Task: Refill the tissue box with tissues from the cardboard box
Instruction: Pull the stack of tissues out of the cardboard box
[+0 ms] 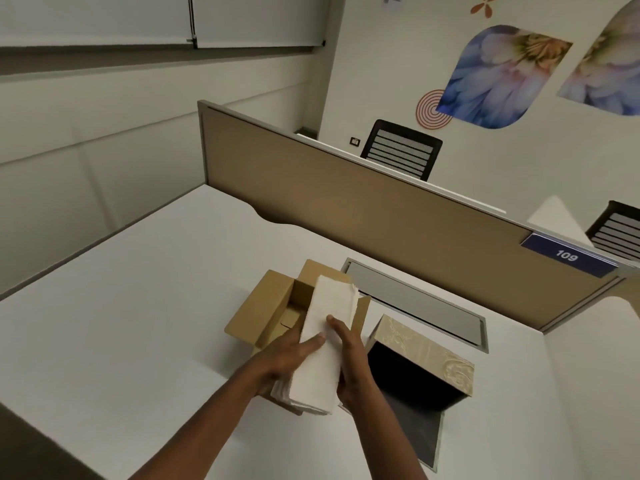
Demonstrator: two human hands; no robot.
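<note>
A person stands at a white desk (145, 306), both bare arms reaching forward. Between the two hands is a tall stack of white tissues (325, 344), held lengthwise and tilted, its far end higher than the near end. The left hand (287, 355) presses against the stack's left side with fingers lying across the top sheet; the right hand (349, 358) clamps the right side, thumb on top. Both hands are closed on the stack, squeezing it from either side.

Directly under and behind the grip sits the open cardboard box (266, 313), flaps splayed outward, its inside looking mostly empty. The stack is lifted clear of it at the far end; at the near end I cannot tell whether it touches the box edge. Just to the right of the grip lies the tissue box (422, 351), cream with an embossed pattern, tipped so its dark open underside faces the person. Its detached base panel (415, 434) lies flat on the desk below the right wrist.

The stack is loose, unwrapped sheets, and the layers at the near end already look fanned. If the sideways squeeze eases during the swing to the right, the lower sheets could sag or slide out. The tissue box's opening looks only slightly wider than the stack, so a skewed entry could catch corners and crumple the sheets.
</note>
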